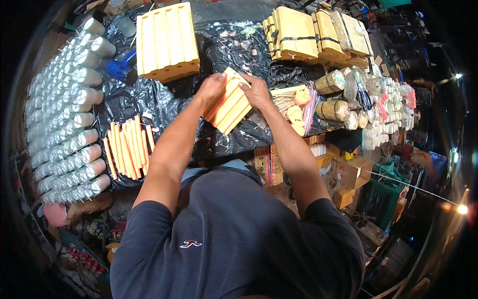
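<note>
Both my hands are closed on a yellow, grooved mold half (233,79) with several orange candles (229,110) lying side by side in its channels. My left hand (212,88) grips its upper left edge. On the opposite edge, the fingers of my right hand (256,91) wrap round the mold, thumb on top. The mold is tilted over a table covered in black plastic sheeting (172,129). A loose pile of orange candles (128,148) with wicks lies left of my left forearm. To the right of my right hand rest orange lumps (297,113) and a bundle of thin strings (284,100).
A large yellow grooved mold block (167,42) stands at the back left. Strapped yellow molds (295,36) are stacked at the back right. Rows of wrapped white candles (69,114) fill the left side. Bound bundles (330,82) line the right, with cardboard boxes (351,172) below.
</note>
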`<action>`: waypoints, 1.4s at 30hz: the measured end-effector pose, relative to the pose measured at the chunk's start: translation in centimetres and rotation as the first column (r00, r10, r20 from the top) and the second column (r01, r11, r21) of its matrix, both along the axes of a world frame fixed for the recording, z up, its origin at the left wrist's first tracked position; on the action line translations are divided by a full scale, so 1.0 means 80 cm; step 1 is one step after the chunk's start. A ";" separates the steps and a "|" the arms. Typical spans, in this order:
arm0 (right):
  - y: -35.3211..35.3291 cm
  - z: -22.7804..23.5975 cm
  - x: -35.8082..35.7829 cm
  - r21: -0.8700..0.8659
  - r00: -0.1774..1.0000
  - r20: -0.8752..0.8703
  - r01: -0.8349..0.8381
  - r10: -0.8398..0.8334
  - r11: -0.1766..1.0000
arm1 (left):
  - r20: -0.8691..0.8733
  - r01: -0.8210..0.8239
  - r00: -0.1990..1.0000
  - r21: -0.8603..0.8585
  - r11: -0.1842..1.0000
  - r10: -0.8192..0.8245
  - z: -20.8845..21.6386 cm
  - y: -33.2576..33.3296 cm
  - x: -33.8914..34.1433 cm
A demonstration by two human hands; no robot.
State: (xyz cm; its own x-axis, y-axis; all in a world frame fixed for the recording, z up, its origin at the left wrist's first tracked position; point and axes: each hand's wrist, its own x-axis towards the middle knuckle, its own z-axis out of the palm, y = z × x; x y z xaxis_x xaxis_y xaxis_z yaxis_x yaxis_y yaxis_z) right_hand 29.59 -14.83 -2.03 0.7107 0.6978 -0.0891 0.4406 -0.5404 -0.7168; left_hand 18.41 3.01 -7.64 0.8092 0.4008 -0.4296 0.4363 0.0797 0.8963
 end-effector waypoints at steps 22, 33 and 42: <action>0.082 0.071 -0.198 0.568 0.507 -0.735 0.096 0.451 0.817 | 0.142 -0.485 0.793 -0.440 0.756 0.592 -0.015 0.018 -0.204; 0.086 0.105 -0.139 -0.207 0.995 -0.094 -0.041 0.022 0.978 | 0.128 -0.524 0.783 -0.392 0.756 0.609 -0.034 0.019 -0.200; 0.131 0.061 -0.112 -0.424 0.902 0.263 -0.210 0.342 0.881 | 0.219 -0.544 0.770 -0.265 0.796 0.599 -0.034 0.008 -0.204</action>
State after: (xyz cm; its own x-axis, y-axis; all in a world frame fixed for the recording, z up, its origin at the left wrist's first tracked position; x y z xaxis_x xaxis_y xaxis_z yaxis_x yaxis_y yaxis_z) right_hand 20.62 -4.35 2.88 0.5285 0.8283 -0.1861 0.7811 -0.5603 -0.2756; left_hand 2.09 3.64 -10.34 0.5486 0.7673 -0.3322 -0.0058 0.4008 0.9161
